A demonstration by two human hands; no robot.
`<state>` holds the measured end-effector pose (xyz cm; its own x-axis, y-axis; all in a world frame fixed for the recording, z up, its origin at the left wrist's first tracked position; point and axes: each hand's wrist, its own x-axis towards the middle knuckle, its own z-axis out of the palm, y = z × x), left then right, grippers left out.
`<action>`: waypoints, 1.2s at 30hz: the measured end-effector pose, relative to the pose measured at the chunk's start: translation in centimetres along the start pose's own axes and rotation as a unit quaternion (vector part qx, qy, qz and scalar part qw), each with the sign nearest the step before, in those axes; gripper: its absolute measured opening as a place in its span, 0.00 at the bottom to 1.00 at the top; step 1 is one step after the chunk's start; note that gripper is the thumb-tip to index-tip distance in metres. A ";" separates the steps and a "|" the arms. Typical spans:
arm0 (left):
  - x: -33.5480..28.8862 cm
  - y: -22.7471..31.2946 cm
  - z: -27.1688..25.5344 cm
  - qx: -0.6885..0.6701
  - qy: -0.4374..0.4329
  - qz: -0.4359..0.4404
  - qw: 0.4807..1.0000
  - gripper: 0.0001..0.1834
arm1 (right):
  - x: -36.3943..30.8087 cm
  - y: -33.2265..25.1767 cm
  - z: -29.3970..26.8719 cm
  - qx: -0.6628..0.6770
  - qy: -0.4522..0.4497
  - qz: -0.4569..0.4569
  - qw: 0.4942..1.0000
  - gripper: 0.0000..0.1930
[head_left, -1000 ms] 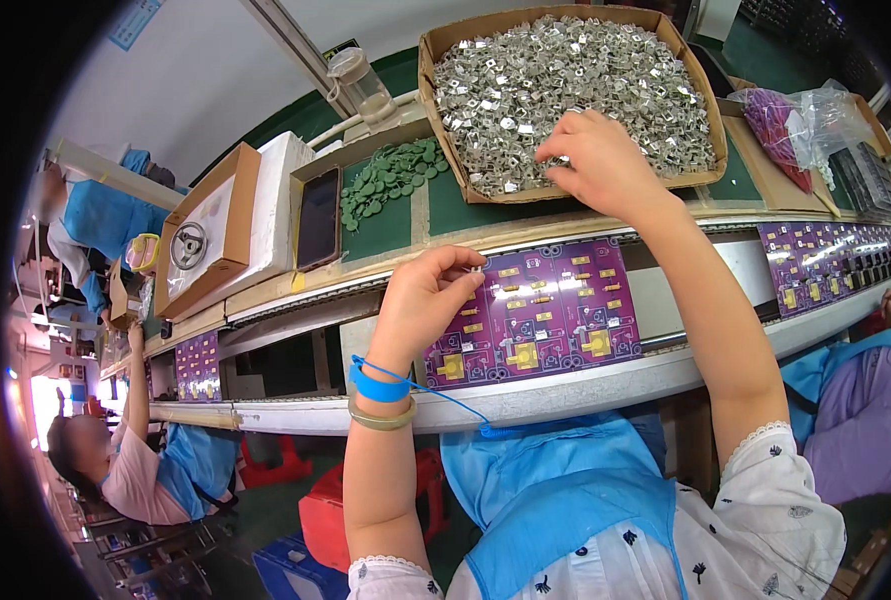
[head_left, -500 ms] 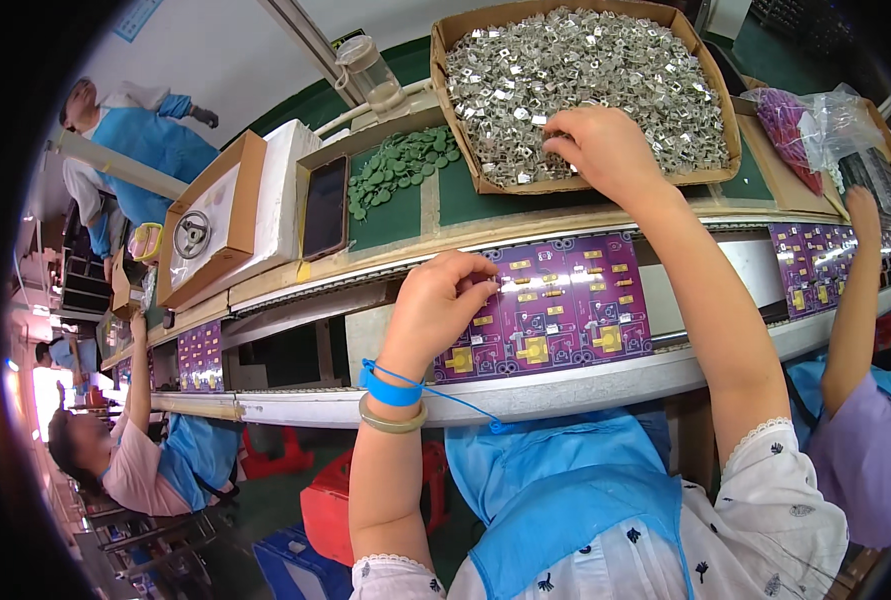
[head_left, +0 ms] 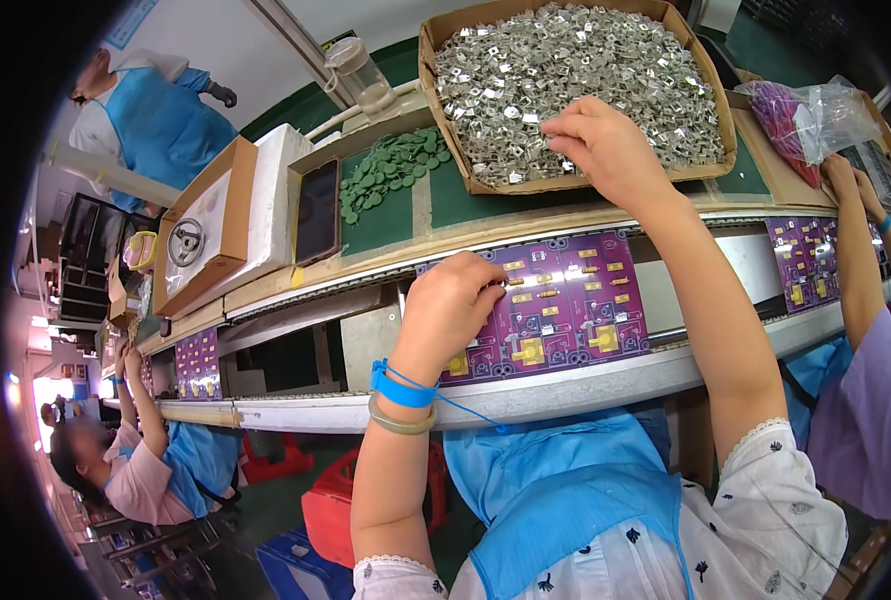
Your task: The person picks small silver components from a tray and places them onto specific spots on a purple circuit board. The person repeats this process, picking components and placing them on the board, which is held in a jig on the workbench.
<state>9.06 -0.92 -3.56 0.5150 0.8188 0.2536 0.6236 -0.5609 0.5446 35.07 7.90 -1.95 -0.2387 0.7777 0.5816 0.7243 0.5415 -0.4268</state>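
A purple circuit board [head_left: 565, 290] with small yellow and silver parts lies on the rails in front of me. Over its left side, my left hand [head_left: 453, 305] has thumb and fingertips closed together near the board's surface; whatever they hold is too small to name. My right hand [head_left: 610, 150] is above a cardboard box [head_left: 485, 185] heaped with small silver metal pieces [head_left: 575, 75]. Its thumb and fingers are drawn together at the pile, and I cannot make out what is between them. A blue wrist strap [head_left: 403, 388] with a cord circles my left wrist.
Green discs [head_left: 395, 170] and a dark tray [head_left: 318, 212] sit left of the box. A clear jug [head_left: 363, 75] stands behind. Another circuit board [head_left: 810, 262] lies to the right, near a co-worker's arms [head_left: 855, 240]. A metal rail [head_left: 525, 388] runs along the near edge.
My right hand has risen slightly, its fingertips closer together. My left hand has shifted a little right over the board. The co-worker's hands at right have moved to the bag of pink pieces.
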 end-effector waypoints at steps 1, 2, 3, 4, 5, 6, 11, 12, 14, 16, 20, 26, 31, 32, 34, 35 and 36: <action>0.0 0.0 0.0 0.003 -0.005 -0.004 1.000 0.09 | -0.1 -0.5 0.0 0.030 -0.001 -0.007 1.000 0.11; -0.1 0.0 0.0 0.006 -0.009 -0.008 1.000 0.08 | -0.5 -1.2 -0.1 0.061 -0.002 -0.014 0.998 0.12; -0.1 0.1 -0.1 0.006 -0.008 -0.008 1.000 0.08 | -0.8 -2.2 -0.5 0.090 -0.002 -0.021 0.996 0.13; -0.2 0.1 -0.1 0.007 -0.007 -0.009 1.000 0.08 | -1.2 -3.2 -0.8 0.127 -0.037 -0.014 0.991 0.15; -0.2 0.1 -0.2 0.007 -0.006 -0.010 1.000 0.08 | -1.8 -4.3 -1.2 0.164 -0.071 -0.008 0.984 0.16; -0.2 0.0 -0.1 0.009 -0.004 -0.004 1.000 0.08 | -2.4 -5.1 -1.4 0.199 -0.105 0.001 0.974 0.18; -0.2 -0.1 0.2 -0.003 0.000 -0.006 1.000 0.08 | -5.0 -5.5 0.4 0.148 -0.155 -0.010 0.977 0.21; -0.2 -0.1 0.2 -0.002 0.001 -0.005 1.000 0.08 | -5.1 -5.7 0.6 0.107 -0.169 -0.009 0.980 0.20; -0.2 0.0 0.1 0.000 0.004 -0.003 1.000 0.08 | -5.1 -5.6 0.8 0.055 -0.204 -0.011 0.977 0.20; -0.3 -0.1 0.1 0.002 0.005 0.000 1.000 0.08 | -5.0 -5.4 1.1 0.034 -0.245 -0.019 0.969 0.22; -0.3 -0.2 0.1 0.001 0.011 0.004 1.000 0.07 | -4.7 -5.5 1.1 0.070 -0.265 -0.015 0.962 0.21; -0.3 -0.3 0.3 -0.001 0.013 0.007 1.000 0.07 | -4.8 -5.0 1.3 0.042 -0.239 -0.081 0.967 0.13; -0.3 -0.3 0.2 -0.002 0.008 0.002 1.000 0.07 | -4.4 -5.0 1.3 0.042 -0.266 -0.088 0.959 0.17; -0.3 -0.3 0.2 -0.003 0.008 0.002 1.000 0.07 | -4.4 -5.0 1.4 0.047 -0.269 -0.084 0.958 0.17; -0.3 -0.3 0.3 -0.006 0.008 -0.001 1.000 0.07 | -4.4 -5.0 1.5 0.056 -0.274 -0.077 0.957 0.17; -0.3 -0.3 0.3 -0.007 0.007 -0.002 1.000 0.07 | -4.3 -4.9 1.5 0.057 -0.280 -0.073 0.956 0.17; -0.3 -0.3 0.3 -0.003 0.009 0.002 1.000 0.07 | -4.2 -4.9 1.4 0.058 -0.286 -0.069 0.954 0.17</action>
<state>8.85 -1.06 -4.03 0.5066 0.8186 0.2705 0.6178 -0.5636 0.5483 31.59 2.40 -3.26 -0.6640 0.7259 0.1794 0.5921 0.6570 -0.4667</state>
